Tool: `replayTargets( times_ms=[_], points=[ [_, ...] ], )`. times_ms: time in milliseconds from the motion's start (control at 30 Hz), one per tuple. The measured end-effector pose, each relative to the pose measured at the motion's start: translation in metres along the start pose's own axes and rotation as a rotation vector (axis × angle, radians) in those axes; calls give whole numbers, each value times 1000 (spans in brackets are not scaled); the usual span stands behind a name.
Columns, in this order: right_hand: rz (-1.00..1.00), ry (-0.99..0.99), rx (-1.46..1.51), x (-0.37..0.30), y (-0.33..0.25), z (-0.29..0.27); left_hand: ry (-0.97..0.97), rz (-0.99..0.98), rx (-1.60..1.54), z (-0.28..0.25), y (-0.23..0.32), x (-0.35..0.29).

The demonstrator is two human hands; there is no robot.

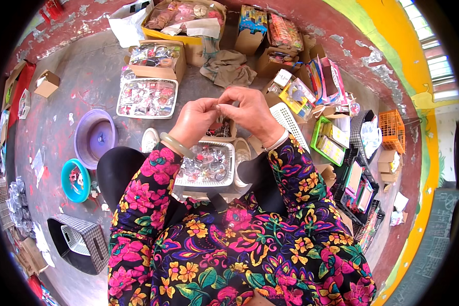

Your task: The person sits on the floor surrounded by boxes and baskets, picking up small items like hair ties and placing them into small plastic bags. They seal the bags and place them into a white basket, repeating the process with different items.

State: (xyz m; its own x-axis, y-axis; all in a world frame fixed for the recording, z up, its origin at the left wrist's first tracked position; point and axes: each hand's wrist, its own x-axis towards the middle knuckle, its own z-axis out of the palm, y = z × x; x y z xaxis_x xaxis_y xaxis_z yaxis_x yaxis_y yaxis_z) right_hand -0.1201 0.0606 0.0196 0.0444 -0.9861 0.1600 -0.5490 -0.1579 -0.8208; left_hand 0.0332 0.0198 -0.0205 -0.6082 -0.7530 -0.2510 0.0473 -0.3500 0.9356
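My left hand, with a pale bangle at the wrist, is raised in front of me, thumb and fingers pinched. Fingertip to fingertip with it, my right hand is also closed in a pinch. Whatever sits between the fingertips is too small and covered to make out. Below the hands stands a white plastic basket of small clear packets. Just behind it, partly hidden by my hands, is a small cardboard box holding dark little items.
A second white basket of packets stands farther off, before cardboard boxes. Purple and turquoise basins are on the floor at left, near a checkered bin. Right are a green basket and orange crate.
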Motion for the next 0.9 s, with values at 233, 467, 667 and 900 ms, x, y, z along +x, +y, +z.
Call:
replayTargets(
  times_ms=[233, 467, 667, 900],
  points=[
    [-42, -64, -124, -1, 2, 0, -99, -62, 87, -6, -9, 1],
    [-28, -48, -104, -4, 7, 2, -83, -71, 122, -6, -7, 1],
    [-119, -72, -214, -4, 4, 0, -64, -29, 96, -5, -4, -1],
    [-231, -121, -269, -2, 3, -3, -118, 121, 132, -6, -9, 1]
  ],
)
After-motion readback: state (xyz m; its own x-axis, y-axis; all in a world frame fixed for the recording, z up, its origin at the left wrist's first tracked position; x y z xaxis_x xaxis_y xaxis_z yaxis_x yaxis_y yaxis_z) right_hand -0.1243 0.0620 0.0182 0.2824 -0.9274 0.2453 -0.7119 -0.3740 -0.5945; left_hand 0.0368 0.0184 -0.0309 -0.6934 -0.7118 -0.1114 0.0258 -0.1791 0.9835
